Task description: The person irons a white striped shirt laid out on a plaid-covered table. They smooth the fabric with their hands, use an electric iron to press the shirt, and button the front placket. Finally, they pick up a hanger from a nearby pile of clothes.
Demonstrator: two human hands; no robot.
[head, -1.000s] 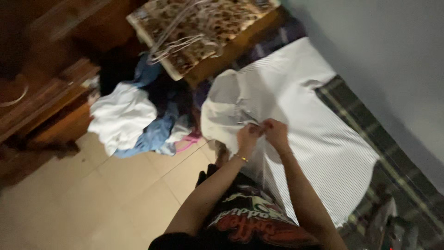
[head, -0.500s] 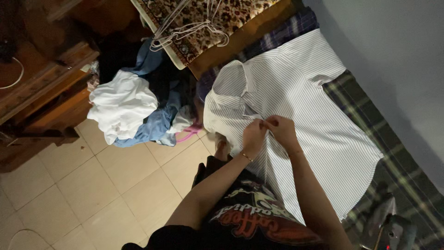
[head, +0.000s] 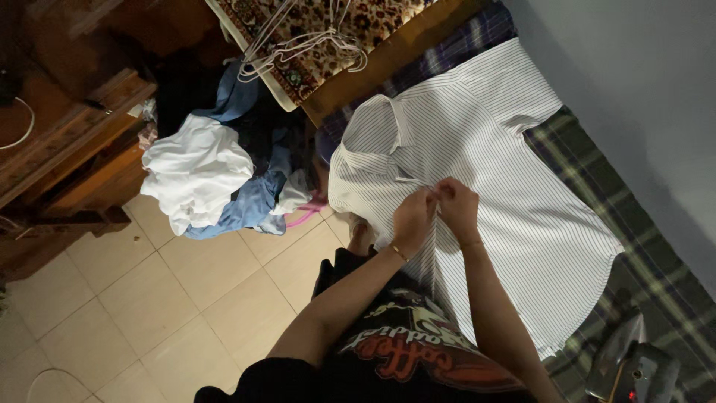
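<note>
Tiled floor [head: 149, 298] fills the lower left; dark wood furniture [head: 67, 149] runs along its upper left edge. Plaid blanket [head: 649, 261], green/dark check, covers the surface at right up to the grey wall [head: 634, 75]. On the blanket lies the striped shirt [head: 507, 179], white w/ thin dark stripes, spread flat, collar toward the surface's left edge, hem toward the lower right corner. Left of that edge, on the floor, a clothes pile [head: 216, 179]: white garment on top, blue and dark ones under it, a bit of pink at the bottom, close to the shirt collar but not on the blanket. Above the pile a leopard-print cushion [head: 335, 30] w/ white wire hangers [head: 298, 48] lying on it. Person's dark tee w/ red and white print [head: 418, 351] sits at the bottom, between the forearms. An iron [head: 634, 369] rests at the lower right corner of the blanket, well apart from the hands. Left hand [head: 412, 216] and right hand [head: 456, 207] meet on the shirt's front placket just below the collar, touching each other; fingers of both pressed together, pinching the fabric edge there. What exactly sits between the fingertips is too small to tell. Thin gold bracelet [head: 397, 252] on the left wrist. Nothing lies between the hands and the shirt.
</note>
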